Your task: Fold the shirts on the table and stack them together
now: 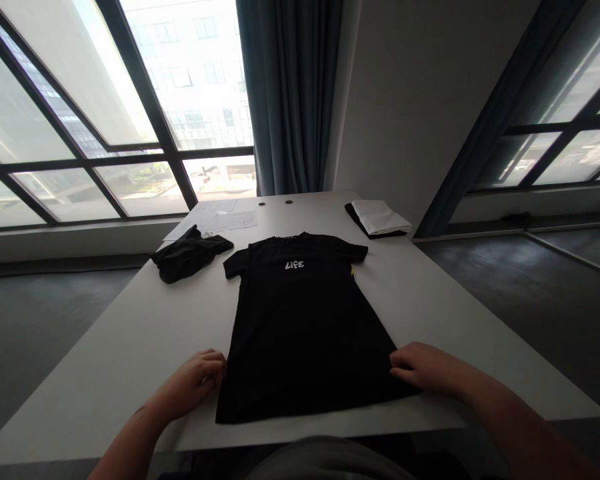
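A black T-shirt [305, 327] lies spread flat on the white table, its collar at the far end and its hem towards me. White lettering shows upside down on its chest. My left hand [200, 377] is closed at the shirt's left side edge, a little above the hem, with the fingertips pinching the cloth. On the opposite side edge, my right hand [413, 365] also pinches the fabric near the bottom corner. A small yellow bit sticks out below the right sleeve.
A crumpled black cloth [190, 255] lies on the table [445, 333] at the left. Papers [230, 220] rest behind it. Folded white and black cloths [380, 217] are stacked at the far right. Windows and a blue curtain [290, 100] stand beyond the table.
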A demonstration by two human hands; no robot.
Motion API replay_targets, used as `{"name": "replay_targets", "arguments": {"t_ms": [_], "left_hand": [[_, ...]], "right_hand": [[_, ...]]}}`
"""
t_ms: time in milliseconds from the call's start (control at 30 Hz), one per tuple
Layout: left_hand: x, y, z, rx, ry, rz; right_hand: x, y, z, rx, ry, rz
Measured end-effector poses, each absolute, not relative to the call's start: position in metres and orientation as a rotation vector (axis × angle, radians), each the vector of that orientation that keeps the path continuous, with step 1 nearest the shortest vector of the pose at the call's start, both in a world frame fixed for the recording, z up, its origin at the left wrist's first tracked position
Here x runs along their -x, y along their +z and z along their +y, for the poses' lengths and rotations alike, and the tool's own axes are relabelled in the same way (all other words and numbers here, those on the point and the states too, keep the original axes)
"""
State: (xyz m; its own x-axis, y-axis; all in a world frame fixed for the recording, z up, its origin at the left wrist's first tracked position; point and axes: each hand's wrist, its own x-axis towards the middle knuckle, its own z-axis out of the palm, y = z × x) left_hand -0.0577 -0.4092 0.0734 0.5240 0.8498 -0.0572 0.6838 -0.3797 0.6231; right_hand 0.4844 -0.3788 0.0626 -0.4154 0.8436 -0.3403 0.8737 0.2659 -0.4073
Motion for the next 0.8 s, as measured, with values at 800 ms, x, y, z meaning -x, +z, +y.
{"name": "replay_targets", "arguments": {"t_ms": [800], "left_hand": [[-0.056, 0.017, -0.419, -2.558, 0.158, 1.587]], "right_hand": [[-0.362, 0.015, -0.398, -1.706, -0.402, 2.720]]}}
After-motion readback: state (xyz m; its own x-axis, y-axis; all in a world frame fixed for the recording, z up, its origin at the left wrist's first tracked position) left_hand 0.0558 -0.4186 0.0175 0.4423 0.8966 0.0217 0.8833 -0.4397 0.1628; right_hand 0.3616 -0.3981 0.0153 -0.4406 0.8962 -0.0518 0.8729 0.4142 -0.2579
